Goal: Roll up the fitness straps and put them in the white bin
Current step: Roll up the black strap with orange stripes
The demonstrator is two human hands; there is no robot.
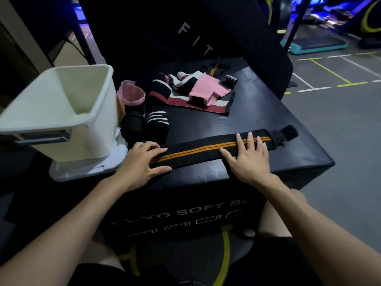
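Head view: flattening orange-striped strap [206, 150] beside white bin [61, 112]; left hand [142, 162], right hand [249, 159] flat, clutching nothing. Next: roll from left end.

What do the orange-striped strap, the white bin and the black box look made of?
Orange-striped strap: woven elastic fabric, matte, likely; lies limp and flat, fuzzy tab at its end.
White bin: moulded plastic, smooth, slightly glossy; thin rigid walls, formed handle.
Black box: padded vinyl or leatherette, probably; soft sheen, rounded edges.

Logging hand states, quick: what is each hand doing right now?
Left hand: open, fingers pressing the near end of the black-and-orange strap.
Right hand: open, flat on the same strap.
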